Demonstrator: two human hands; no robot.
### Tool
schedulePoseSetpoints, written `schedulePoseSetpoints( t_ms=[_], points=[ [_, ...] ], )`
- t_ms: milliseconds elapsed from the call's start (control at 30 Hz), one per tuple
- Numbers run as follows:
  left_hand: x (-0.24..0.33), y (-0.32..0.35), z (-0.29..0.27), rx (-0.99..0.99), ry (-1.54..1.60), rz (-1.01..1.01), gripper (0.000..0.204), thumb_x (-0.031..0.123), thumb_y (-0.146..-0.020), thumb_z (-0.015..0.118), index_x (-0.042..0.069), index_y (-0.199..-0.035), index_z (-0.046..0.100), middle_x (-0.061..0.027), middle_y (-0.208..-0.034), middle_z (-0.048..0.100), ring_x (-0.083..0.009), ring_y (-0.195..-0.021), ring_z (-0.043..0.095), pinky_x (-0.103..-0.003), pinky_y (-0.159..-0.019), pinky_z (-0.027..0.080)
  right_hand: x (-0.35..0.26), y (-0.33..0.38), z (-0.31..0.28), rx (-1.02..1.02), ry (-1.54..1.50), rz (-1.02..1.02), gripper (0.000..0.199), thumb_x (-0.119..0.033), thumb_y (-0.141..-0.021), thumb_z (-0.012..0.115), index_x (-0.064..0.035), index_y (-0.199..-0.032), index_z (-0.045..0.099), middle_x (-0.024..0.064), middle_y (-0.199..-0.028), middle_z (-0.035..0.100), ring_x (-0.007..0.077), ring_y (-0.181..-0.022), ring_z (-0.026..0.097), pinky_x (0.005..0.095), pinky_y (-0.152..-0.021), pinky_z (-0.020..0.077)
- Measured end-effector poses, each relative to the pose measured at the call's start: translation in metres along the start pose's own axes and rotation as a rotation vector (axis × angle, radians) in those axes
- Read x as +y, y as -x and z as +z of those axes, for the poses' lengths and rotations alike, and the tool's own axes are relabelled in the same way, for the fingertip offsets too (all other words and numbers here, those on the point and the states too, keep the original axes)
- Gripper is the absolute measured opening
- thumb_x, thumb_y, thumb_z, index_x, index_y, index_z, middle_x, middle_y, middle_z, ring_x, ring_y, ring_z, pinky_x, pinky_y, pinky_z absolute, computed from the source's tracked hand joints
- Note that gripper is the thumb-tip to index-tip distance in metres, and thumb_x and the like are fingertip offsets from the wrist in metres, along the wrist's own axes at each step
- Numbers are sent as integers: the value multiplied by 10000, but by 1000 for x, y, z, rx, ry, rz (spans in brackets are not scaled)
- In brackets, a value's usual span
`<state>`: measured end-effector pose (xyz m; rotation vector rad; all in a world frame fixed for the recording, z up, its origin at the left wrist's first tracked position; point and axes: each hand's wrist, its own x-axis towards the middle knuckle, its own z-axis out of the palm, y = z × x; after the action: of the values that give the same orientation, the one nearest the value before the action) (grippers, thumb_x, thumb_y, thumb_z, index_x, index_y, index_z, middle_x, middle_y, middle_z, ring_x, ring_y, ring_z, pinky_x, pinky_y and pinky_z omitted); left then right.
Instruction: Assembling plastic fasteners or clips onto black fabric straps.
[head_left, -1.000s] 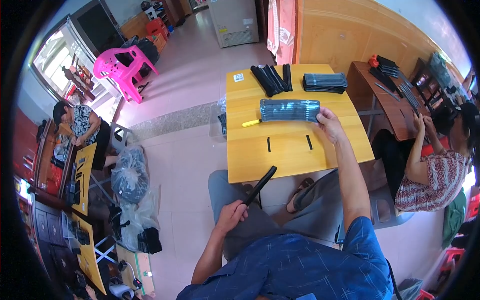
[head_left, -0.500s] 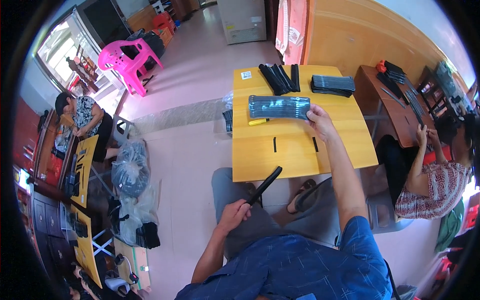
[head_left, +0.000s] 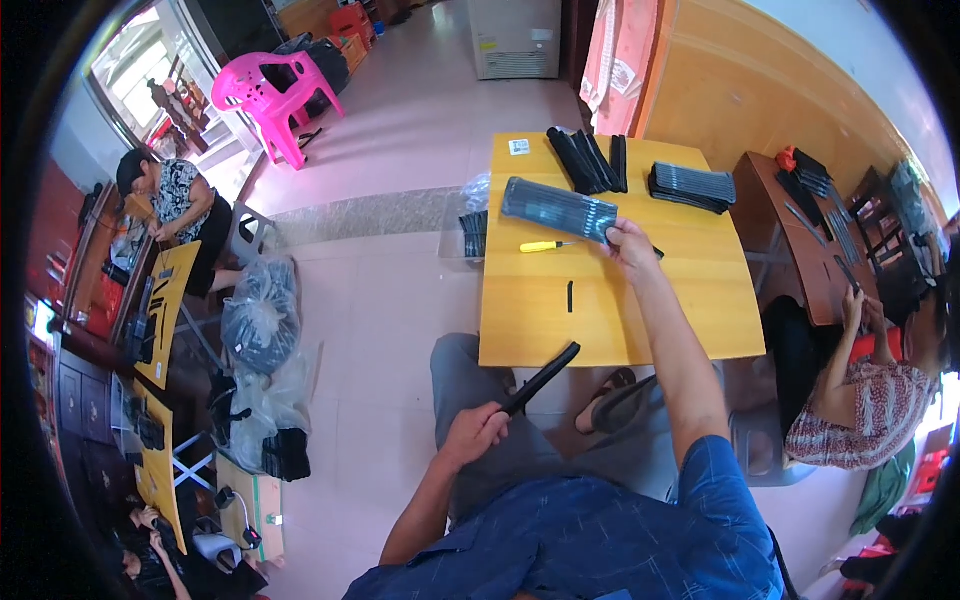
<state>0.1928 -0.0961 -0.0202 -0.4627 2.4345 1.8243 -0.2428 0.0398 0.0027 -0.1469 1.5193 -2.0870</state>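
My right hand [head_left: 632, 247] pinches one end of a flat, clear plastic-wrapped pack [head_left: 555, 207] of dark, ribbed pieces, held over the yellow table [head_left: 700, 320]. A narrow black folded strip [head_left: 541, 378] sticks out of my left hand [head_left: 476, 433], its fingers closed round the lower end, above my lap. Just below the pack lies a screwdriver [head_left: 540, 246] with a yellow handle. One short black strip [head_left: 571, 297] rests on the tabletop; another dark bit [head_left: 658, 252] shows beside my right hand, mostly hidden.
Long black bundles [head_left: 585, 162] and a stack of wrapped packs [head_left: 692, 187] occupy the table's far side. A clear bin [head_left: 468, 238] adjoins its left edge. At right, a person [head_left: 850, 410] works by a brown table [head_left: 790, 225]. Plastic bags [head_left: 262, 315] and a pink chair [head_left: 275, 95] are left.
The pack has tilted, its left end higher and its right end lower, showing more of the screwdriver. The view has shifted slightly. Both hands keep their holds.
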Motion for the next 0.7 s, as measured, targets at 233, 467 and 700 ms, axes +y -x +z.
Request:
schedulePoseSetpoints(
  t_ms=[233,467,700],
  points=[
    [2,2,-4,7,0,-8,278,237,-1058,531,25,-920,647,-59,-740,697,-149,-645,682,-302,-646,549,10,-20,56,108,-54,144,204,-21,-962,599,-84,-1155,617,31,-1020,648,176,-905,602,339,-749,534],
    [1,-2,-4,1,18,6,278,241,-1062,532,23,-948,661,-64,-757,700,-152,-652,682,-306,-651,554,49,13,48,312,358,-397,305,-89,-946,668,-43,-1245,630,25,-980,661,174,-902,605,338,-776,515],
    [12,0,-1,-92,43,51,283,224,-1067,511,10,-960,662,-75,-766,696,-163,-653,681,-318,-645,559,6,163,78,-691,1059,-490,303,-218,-954,689,-48,-1205,694,157,-1114,723,325,-1054,695,426,-908,551]
  ],
)
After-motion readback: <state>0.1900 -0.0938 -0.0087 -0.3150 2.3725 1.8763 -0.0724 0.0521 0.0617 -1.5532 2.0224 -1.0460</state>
